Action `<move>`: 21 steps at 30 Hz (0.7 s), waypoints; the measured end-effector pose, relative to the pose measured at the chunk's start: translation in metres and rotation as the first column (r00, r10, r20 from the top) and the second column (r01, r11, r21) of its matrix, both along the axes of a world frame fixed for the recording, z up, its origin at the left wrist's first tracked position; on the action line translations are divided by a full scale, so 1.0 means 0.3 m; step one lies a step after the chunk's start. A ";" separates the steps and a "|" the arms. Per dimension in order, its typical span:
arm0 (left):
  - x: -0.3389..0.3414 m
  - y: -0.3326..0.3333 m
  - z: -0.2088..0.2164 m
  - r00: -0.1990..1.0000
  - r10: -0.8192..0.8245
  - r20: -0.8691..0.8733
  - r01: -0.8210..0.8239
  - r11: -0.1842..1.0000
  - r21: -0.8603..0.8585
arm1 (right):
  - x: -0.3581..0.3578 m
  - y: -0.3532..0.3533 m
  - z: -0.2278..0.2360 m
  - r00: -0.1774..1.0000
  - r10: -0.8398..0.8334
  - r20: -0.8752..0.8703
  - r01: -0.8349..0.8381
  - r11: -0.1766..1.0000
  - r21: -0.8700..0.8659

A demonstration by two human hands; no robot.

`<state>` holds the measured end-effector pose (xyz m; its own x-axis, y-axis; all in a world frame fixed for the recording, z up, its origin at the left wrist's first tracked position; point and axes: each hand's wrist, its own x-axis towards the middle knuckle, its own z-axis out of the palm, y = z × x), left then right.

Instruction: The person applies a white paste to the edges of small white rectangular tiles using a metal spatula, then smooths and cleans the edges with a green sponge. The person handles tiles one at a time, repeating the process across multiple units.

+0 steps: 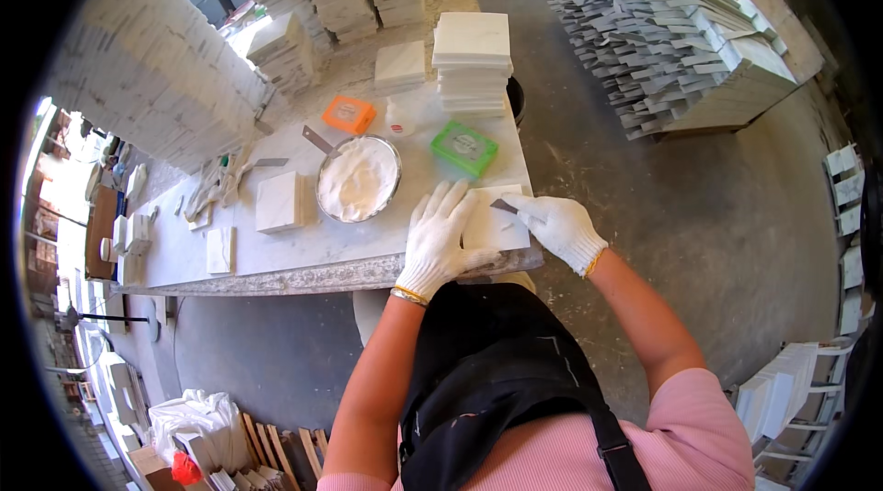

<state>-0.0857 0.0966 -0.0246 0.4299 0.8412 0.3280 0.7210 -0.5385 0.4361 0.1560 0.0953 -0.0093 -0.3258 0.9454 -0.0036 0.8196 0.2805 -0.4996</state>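
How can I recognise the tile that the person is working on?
Find the long marble worktable and go to its near right corner. There a white square tile lies flat between both gloved hands, just below the green box. Unlike the other tiles, a small blade touches it.

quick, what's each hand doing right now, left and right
Left hand: open, gloved fingers spread flat on the white marble tile.
Right hand: closed on a small scraper blade, its tip on the same tile.

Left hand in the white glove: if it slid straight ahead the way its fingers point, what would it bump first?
Probably the green box. The left hand lies flat on a white tile, fingers pointing up the table toward it, though depth is hard to judge.
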 end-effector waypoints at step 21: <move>0.403 -0.236 0.033 0.832 -0.425 0.357 0.533 0.791 -0.300 | 0.296 -0.243 0.102 0.467 -0.607 -0.643 0.339 0.794 -0.504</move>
